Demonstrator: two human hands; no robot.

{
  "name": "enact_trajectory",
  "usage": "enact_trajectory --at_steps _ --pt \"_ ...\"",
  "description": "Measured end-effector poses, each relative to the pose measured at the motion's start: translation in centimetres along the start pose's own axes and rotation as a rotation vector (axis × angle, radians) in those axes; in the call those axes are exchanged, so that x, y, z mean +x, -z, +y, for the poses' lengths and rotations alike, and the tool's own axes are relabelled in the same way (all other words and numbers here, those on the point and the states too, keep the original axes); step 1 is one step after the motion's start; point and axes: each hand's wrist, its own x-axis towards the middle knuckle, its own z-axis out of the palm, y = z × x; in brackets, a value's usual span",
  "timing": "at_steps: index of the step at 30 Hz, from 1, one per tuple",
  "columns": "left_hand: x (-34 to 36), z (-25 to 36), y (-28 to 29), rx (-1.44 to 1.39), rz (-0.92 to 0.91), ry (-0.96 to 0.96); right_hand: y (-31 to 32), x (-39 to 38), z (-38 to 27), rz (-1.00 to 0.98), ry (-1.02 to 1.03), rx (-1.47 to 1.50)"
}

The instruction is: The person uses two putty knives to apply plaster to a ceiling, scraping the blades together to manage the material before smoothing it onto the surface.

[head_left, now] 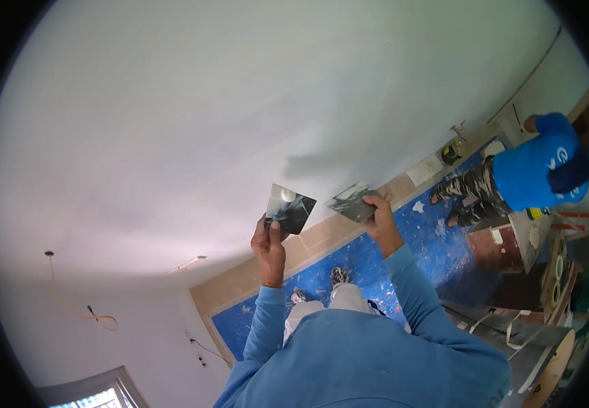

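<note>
Your left hand [269, 246] grips square dark metal filler blade [290, 208] smeared with white filler. Right hand [380, 221] grips second dark blade [353, 201], just beside. White wall [240, 122] above hands looks largely skimmed; grey damp patch [321, 163] above right hand likely left to smooth.

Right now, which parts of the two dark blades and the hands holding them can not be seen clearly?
Head view only:
- Left hand: its fingers lie behind the dark square metal blade.
- Right hand: its palm is hidden, facing away from the camera.
- Second dark metal blade: its handle is covered by the fingers.
- White smears on both blades: too small to identify.
</note>
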Motion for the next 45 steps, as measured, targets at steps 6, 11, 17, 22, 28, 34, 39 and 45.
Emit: enact_trajectory --at_steps 6,11,17,22,28,34,39,45 --pt "0.2 -0.5 -1.6 0.728 -0.451 -0.467 -0.5 -0.5 3.6 -0.267 -0.18 0.026" --pt "0.2 -5.3 1.2 1.096 -0.569 -0.243 0.7 0.8 2.9 -0.258 -0.006 0.248" --pt "-3.5 -7.9 6.3 0.734 -0.194 0.225 10.9 9.6 6.3 0.274 0.268 -0.401" --pt "-6.0 -9.4 7.5 0.419 -0.027 0.692 17.6 18.8 11.6 0.436 0.522 -0.816" --pt "-7.3 -9.9 7.4 0.447 -0.056 0.734 16.4 26.4 13.6 0.642 0.606 -0.717" --pt "-8.1 -10.1 6.9 0.383 0.036 0.762 11.0 24.6 18.5 0.443 0.646 -1.065" --pt "-7.3 -9.9 5.9 0.369 -0.002 0.735 17.4 24.2 19.8 0.428 0.344 -0.796" --pt "-7.1 -10.5 5.4 0.47 -0.025 0.684 24.3 29.8 11.7 0.395 0.099 -0.071"
